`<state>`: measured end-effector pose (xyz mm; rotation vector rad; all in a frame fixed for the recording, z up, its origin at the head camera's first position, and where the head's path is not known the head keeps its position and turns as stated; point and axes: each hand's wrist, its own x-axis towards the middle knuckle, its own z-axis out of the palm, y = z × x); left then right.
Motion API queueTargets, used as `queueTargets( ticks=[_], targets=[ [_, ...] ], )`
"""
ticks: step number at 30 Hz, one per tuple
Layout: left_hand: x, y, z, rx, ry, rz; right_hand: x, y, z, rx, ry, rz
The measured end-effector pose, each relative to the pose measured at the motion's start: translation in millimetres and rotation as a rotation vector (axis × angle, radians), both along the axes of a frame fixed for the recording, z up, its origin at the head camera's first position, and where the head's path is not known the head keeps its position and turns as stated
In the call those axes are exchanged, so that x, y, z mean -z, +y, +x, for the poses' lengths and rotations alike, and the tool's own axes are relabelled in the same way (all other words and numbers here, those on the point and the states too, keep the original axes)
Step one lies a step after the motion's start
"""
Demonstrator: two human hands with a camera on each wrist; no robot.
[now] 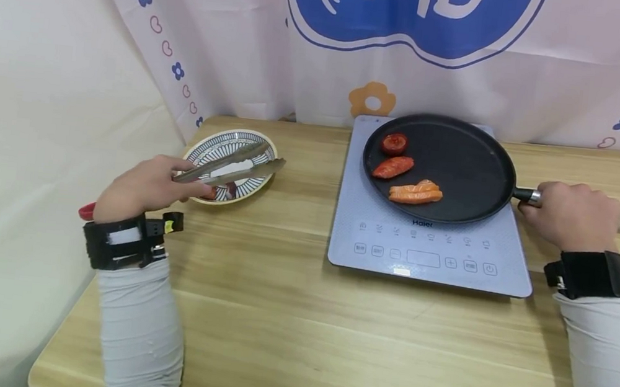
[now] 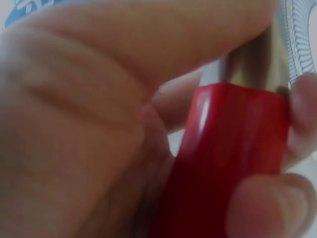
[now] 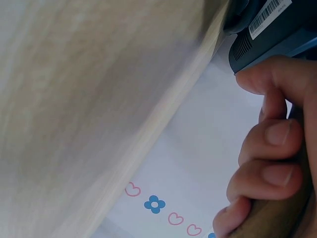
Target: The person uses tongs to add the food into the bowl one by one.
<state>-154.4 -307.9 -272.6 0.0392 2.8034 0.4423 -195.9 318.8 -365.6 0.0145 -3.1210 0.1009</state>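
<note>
My left hand (image 1: 150,187) holds metal tongs (image 1: 250,172) with a red end (image 2: 223,158), fingers and thumb on both sides of them. The tong arms stand apart over a patterned plate (image 1: 272,146) and seem to have nothing between their tips. Low on the plate, partly covered by tongs and hand, lie small red and dark pieces (image 1: 232,191). With curled fingers my right hand (image 1: 574,216) grips the handle (image 1: 525,194) of a black frying pan (image 1: 458,170). Along the pan's left side lie a tomato half (image 1: 394,143), a reddish oval piece (image 1: 393,167) and an orange salmon-like piece (image 1: 416,192).
Beneath the pan is a pale Haier induction cooker (image 1: 356,235) with touch buttons along its front. It stands on a wooden table (image 1: 286,322). A printed curtain (image 1: 235,43) hangs behind the table, and a pale wall (image 1: 44,99) is at the left.
</note>
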Motion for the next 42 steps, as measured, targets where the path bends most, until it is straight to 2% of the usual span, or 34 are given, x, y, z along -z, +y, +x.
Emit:
queueTargets(
  ticks=[8,13,18,23,29,36,42],
  targets=[
    [-6.4,-11.6,7.2,-0.029,-0.083,0.003,-0.1,0,0.4,-0.008,0.005,-0.007],
    [-8.9,-18.1,10.3,-0.048,-0.102,-0.002,0.9,0,1.0,-0.004,0.005,-0.005],
    [-10.1,-27.1,14.4,-0.036,-0.089,0.008,3.4,0,3.0,-0.009,0.008,-0.012],
    [-15.3,-36.1,15.7,-0.022,-0.094,-0.032,2.6,1,4.9,0.001,0.019,-0.001],
    [-23.5,-44.7,17.8,-0.018,-0.137,-0.078,0.2,0,2.4,0.009,0.01,0.009],
    [-24.1,-47.9,21.4,0.004,-0.169,-0.083,0.1,-1,1.3,0.015,-0.016,0.014],
    [-20.9,-51.8,22.7,0.014,-0.19,-0.122,-0.3,-2,0.9,0.008,0.001,0.02]
  ],
)
